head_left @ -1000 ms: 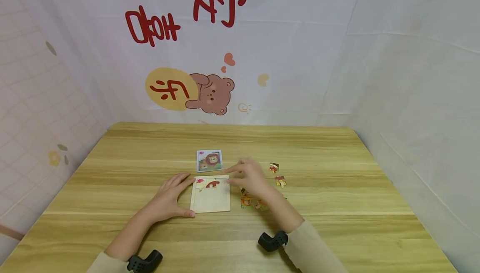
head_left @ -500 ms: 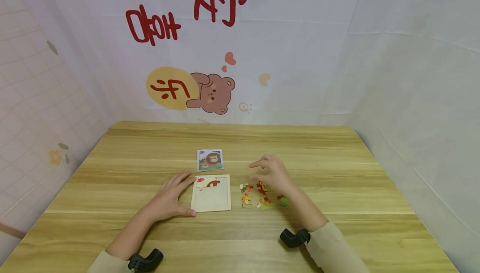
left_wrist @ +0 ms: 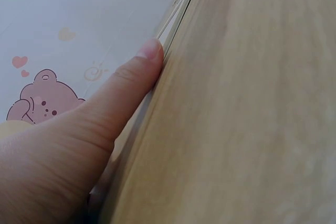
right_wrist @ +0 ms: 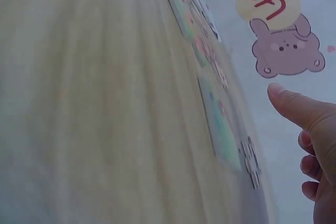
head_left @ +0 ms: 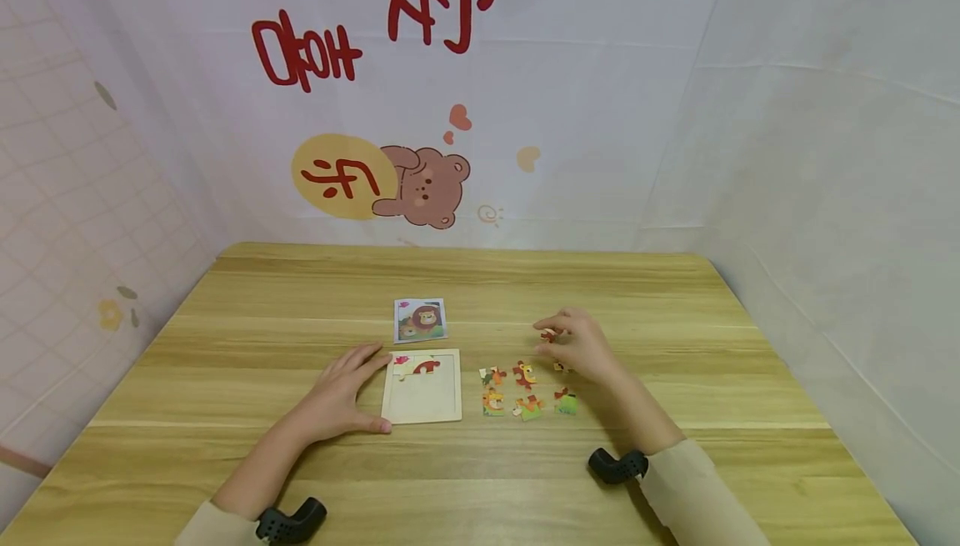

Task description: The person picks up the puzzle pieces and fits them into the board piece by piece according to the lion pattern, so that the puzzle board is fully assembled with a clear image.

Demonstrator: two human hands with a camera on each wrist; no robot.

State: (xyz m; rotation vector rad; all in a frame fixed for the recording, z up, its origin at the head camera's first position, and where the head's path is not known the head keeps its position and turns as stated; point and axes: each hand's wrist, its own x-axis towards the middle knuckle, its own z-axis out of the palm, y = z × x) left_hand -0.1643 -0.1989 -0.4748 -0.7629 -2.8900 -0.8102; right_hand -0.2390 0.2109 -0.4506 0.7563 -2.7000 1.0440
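Observation:
A shallow square puzzle board [head_left: 422, 400] lies near the middle of the table, with joined pieces [head_left: 416, 365] along the top of its recess. My left hand [head_left: 337, 396] rests at the board's left side, fingers spread. In the left wrist view its thumb [left_wrist: 126, 82] touches the board's edge. To the right, my right hand [head_left: 585, 350] reaches over a loose jigsaw piece [head_left: 548, 335], which shows between its parted thumb and fingers. Another piece [head_left: 562, 368] is partly covered by this hand. In the right wrist view the thumb [right_wrist: 296, 103] is extended.
Behind the board lies a picture card [head_left: 420, 320] with a lion. Several loose jigsaw pieces [head_left: 525, 375] lie between the board and my right hand, and a green one [head_left: 566, 402] sits nearer the front. White printed cloth [head_left: 585, 112] surrounds the wooden table [head_left: 300, 279].
My right hand has left the board's upper right corner and moved right, over the far loose piece, uncovering several others. The left hand has stayed in place.

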